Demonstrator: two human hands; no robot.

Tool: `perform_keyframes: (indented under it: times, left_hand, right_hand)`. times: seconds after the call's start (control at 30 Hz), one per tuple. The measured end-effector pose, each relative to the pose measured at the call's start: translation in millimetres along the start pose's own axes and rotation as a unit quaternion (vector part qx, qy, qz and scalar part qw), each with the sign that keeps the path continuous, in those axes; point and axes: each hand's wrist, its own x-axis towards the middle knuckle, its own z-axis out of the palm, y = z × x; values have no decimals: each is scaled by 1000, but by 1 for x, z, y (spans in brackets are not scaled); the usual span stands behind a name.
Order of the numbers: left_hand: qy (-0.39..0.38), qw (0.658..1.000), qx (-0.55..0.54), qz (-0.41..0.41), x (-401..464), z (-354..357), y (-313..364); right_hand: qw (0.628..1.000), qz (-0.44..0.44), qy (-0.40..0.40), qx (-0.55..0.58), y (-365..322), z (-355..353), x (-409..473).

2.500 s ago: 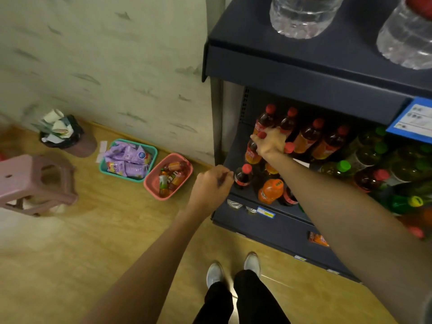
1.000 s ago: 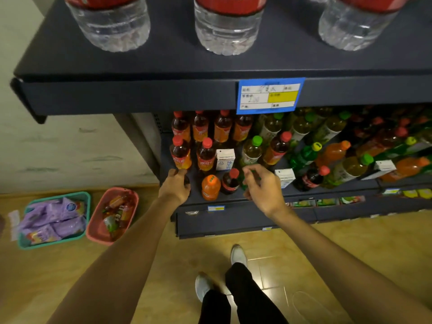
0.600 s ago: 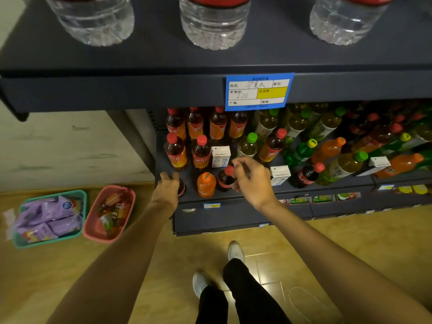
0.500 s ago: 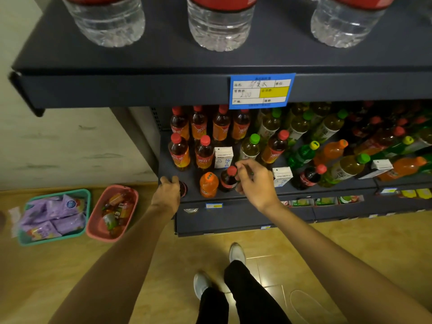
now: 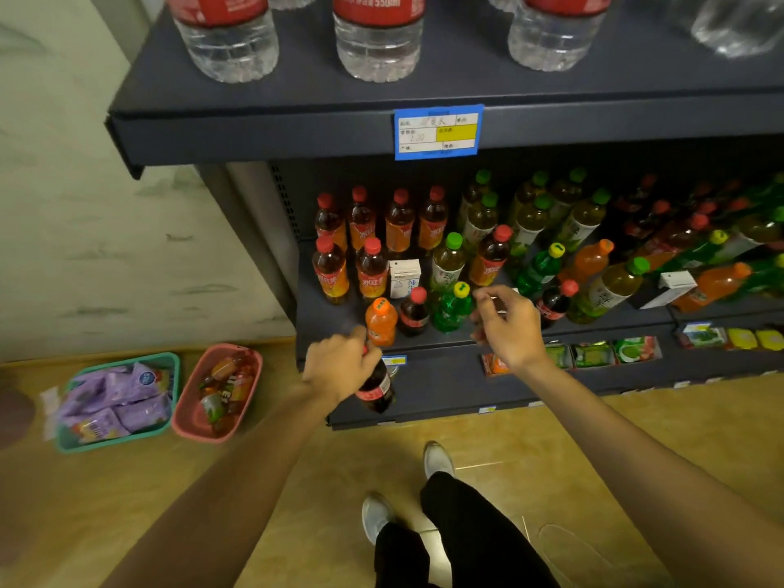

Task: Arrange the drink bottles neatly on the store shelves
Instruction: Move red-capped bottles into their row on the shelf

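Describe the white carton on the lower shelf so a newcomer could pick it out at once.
Find the dark shelving unit's lower shelf, under the blue price tag. At its left end, red-capped iced tea bottles stand in rows; the small white carton stands just right of the front pair, behind a small cola bottle. It is the only boxy white pack at this end.

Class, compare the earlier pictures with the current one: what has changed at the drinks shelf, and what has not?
The left hand has lifted the dark cola bottle it gripped off the shelf's front edge, towards the person. The right hand, holding nothing, has drawn back rightwards, uncovering the green yellow-capped bottle. The orange bottle stays put.
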Motion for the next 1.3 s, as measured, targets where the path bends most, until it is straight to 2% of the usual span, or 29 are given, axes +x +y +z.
perform_keyframes:
  times: [0.13,0.3,0.5,0.77,1.03,1.3]
  left_hand:
    - [15,997,-71,29,-4,-3,40]
    - [17,988,-153,9,-2,-7,86]
    - [21,986,-165,-16,22,-6,135]
    - [45,987,-143,-64,55,-3,219]
    - [85,973,-174,-129,67,-1,259]
    - [139,953,-222,-155,69,-18,247]
  right_hand:
    - [999,-1,39,-6,11,-35,-6]
    - [998,-4,65,-6,26,-76,4]
    - [997,9,74,31,42,-123,38]
    - [999,-25,29,-6,68,-184,110]
    - [996,-67,-61,-26,61,-166,156]
    - [975,-109,-89,-172,48,-113,198]
